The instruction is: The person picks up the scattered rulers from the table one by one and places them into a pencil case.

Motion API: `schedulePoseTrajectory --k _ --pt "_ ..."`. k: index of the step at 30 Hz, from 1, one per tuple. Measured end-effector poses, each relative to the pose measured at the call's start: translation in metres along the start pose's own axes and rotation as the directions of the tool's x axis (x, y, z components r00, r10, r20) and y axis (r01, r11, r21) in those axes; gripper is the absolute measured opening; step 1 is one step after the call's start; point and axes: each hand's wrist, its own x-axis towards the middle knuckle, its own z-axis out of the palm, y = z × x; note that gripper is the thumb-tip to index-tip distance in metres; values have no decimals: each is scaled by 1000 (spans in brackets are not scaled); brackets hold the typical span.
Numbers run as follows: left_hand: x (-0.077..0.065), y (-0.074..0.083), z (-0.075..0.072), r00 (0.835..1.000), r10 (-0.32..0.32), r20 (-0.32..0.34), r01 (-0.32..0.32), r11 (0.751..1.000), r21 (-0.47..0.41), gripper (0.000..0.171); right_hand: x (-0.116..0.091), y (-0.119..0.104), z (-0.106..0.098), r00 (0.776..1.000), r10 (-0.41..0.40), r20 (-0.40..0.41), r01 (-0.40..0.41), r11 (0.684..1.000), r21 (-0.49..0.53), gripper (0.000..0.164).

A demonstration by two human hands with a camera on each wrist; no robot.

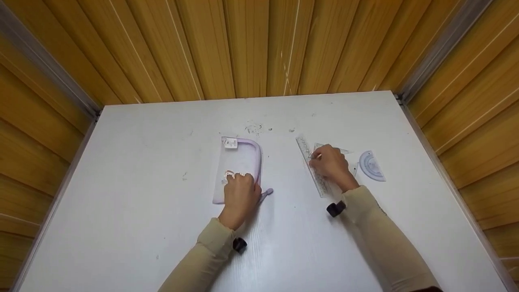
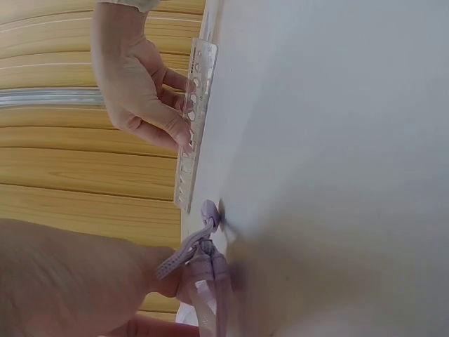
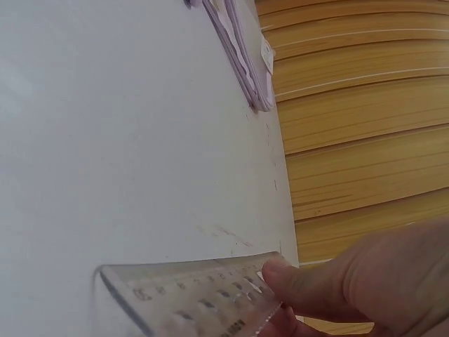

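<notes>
A translucent pouch with a lilac zipper edge [image 1: 258, 158] lies on the white table, left of centre. My left hand [image 1: 240, 194] holds its near end, the thumb and fingers pinching the corner by the zipper in the left wrist view. A lilac zipper pull [image 2: 210, 214] hangs out beside that hand. Farther right, my right hand [image 1: 331, 164] pinches a clear ruler [image 1: 305, 150] between thumb and fingers. In the right wrist view, the thumb presses on the face of the ruler [image 3: 203, 295], which is tilted up from the table.
A clear set square [image 1: 344, 151] lies partly hidden behind the right hand. To its right is a pale lilac protractor [image 1: 372, 166]. A white tag [image 1: 230, 143] sits on the pouch's far end. Wood-panel walls [image 1: 251, 48] border the table [image 1: 142, 162].
</notes>
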Motion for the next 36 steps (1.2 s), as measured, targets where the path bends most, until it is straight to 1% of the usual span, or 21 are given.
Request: schedulePoseTrajectory --k 3,9,12,16,20,24,27,31,36 --pt "0 0 0 1000 -1 6 1 1000 11 18 1 1 -3 999 20 28 -21 999 32 23" --pt "-1 0 1 1000 3 -9 -2 999 32 17 4 3 -8 1000 9 29 -10 999 53 26" --pt "-1 0 0 1000 3 -9 -3 999 32 16 6 5 -10 999 14 48 -20 993 119 27" --pt "-1 -1 -3 1000 -8 6 8 1000 5 17 10 8 -12 997 22 74 -38 976 215 27" --pt "-1 -4 -4 999 -23 25 24 999 -40 18 13 10 -13 995 23 95 -49 957 285 28" --pt "-3 -7 -3 1000 -22 12 22 998 -62 16 17 10 -12 993 31 111 -69 930 360 29" --pt "-3 -8 -3 1000 -23 4 23 997 -77 15 19 9 -11 991 56 125 -103 905 412 30" --pt "-2 -9 -3 999 -32 10 33 995 -95 15 22 4 -10 989 80 128 -129 888 442 29" --pt "-1 -10 -4 999 -36 8 37 992 -123 15 26 -2 -7 991 70 117 -117 876 467 30"
